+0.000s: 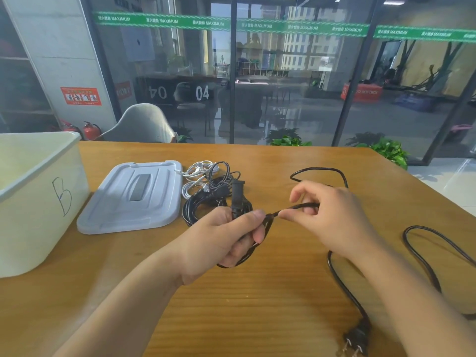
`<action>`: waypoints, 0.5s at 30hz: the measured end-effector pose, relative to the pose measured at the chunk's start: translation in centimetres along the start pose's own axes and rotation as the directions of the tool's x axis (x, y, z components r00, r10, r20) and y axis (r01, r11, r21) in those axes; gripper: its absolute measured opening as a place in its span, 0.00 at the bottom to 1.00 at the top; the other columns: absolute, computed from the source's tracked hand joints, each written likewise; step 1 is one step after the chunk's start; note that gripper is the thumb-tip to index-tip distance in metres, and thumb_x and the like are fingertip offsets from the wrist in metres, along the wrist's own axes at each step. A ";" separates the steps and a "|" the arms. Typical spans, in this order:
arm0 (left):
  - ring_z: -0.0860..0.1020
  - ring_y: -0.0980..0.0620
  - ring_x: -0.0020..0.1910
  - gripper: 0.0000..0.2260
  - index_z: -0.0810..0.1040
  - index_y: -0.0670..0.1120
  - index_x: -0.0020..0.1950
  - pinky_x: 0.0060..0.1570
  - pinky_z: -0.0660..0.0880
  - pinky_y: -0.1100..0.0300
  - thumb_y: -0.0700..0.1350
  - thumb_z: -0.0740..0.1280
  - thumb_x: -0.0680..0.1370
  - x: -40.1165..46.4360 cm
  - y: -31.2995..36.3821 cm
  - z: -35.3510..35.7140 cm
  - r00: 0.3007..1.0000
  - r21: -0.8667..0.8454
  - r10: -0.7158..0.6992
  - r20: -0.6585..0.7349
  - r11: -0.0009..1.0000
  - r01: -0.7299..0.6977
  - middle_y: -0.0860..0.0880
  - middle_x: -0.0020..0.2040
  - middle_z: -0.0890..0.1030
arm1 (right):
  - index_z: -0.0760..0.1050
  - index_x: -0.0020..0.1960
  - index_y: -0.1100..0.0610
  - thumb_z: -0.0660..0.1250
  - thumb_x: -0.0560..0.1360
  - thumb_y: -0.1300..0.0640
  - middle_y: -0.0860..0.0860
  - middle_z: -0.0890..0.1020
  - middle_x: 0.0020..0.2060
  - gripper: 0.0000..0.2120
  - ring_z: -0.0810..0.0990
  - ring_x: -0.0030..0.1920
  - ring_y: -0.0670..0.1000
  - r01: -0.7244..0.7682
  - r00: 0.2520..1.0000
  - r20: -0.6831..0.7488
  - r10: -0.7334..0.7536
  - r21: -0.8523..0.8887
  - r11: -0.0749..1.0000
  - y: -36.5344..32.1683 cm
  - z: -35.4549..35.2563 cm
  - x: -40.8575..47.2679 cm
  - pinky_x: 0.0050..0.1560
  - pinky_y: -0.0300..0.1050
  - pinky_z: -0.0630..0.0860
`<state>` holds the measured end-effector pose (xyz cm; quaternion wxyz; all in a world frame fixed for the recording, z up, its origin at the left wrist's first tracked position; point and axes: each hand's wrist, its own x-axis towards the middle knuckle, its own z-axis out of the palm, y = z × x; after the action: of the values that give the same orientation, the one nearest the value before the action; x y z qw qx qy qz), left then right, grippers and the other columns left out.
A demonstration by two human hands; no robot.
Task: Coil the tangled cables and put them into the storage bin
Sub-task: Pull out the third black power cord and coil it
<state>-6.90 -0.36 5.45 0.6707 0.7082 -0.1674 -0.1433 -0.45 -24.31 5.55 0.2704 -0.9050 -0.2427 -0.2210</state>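
STEP: coiling black power cable (337, 276), first loops only | LEFT: left hand (219, 238) grips the loops and connector above the table (257, 305) | RIGHT: right hand (332, 217) fingers (284, 215) pinch the run | NEXT: judged, feed slack leftward; tangled pile (211, 186) and storage bin (38, 191) wait.

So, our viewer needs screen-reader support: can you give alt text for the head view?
Two hands coil a black power cable above a wooden table: the left hand grips the loops, the right hand pinches the next stretch. Behind lie a tangled cable pile, a grey lid and a cream bin marked B.
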 end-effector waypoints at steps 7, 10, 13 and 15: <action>0.55 0.51 0.27 0.16 0.77 0.50 0.39 0.25 0.56 0.64 0.58 0.63 0.81 0.0 -0.1 -1.5 0.994 0.023 -0.007 -0.108 1.000 0.009 0.50 0.29 0.60 | 0.86 0.48 0.47 0.70 0.75 0.38 0.42 0.75 0.41 0.13 0.71 0.47 0.48 0.075 0.997 0.005 -0.075 -0.223 0.972 2.1 -1.4 0.6 0.49 0.48 0.66; 0.54 0.53 0.26 0.17 0.77 0.48 0.39 0.24 0.56 0.65 0.58 0.63 0.81 -0.1 0.1 -1.6 0.992 -0.011 0.001 -0.129 1.000 -0.002 0.52 0.28 0.60 | 0.85 0.42 0.48 0.70 0.76 0.36 0.40 0.71 0.31 0.16 0.71 0.36 0.49 0.041 0.961 -0.246 -0.124 -0.317 0.948 1.4 -1.4 0.6 0.40 0.46 0.64; 0.55 0.54 0.25 0.16 0.77 0.47 0.40 0.24 0.57 0.66 0.57 0.63 0.81 -0.2 0.4 -1.5 0.991 -0.041 0.005 -0.132 0.999 -0.011 0.53 0.27 0.60 | 0.84 0.43 0.48 0.67 0.79 0.39 0.42 0.75 0.24 0.16 0.74 0.26 0.45 0.025 0.941 -0.329 -0.081 -0.171 0.985 0.6 -0.5 0.2 0.27 0.43 0.69; 0.55 0.54 0.25 0.17 0.76 0.46 0.41 0.24 0.57 0.66 0.56 0.64 0.83 -0.3 0.5 -1.5 0.992 -0.049 -0.004 -0.127 0.999 -0.002 0.52 0.27 0.61 | 0.83 0.47 0.47 0.65 0.80 0.39 0.43 0.82 0.29 0.14 0.81 0.31 0.43 -0.023 0.959 -0.280 0.049 0.093 0.995 0.2 0.3 0.0 0.32 0.39 0.75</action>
<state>-6.54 1.10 5.98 0.6971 0.6993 -0.1204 -0.1024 -0.27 -24.34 5.22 0.3462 -0.8557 -0.1949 -0.3316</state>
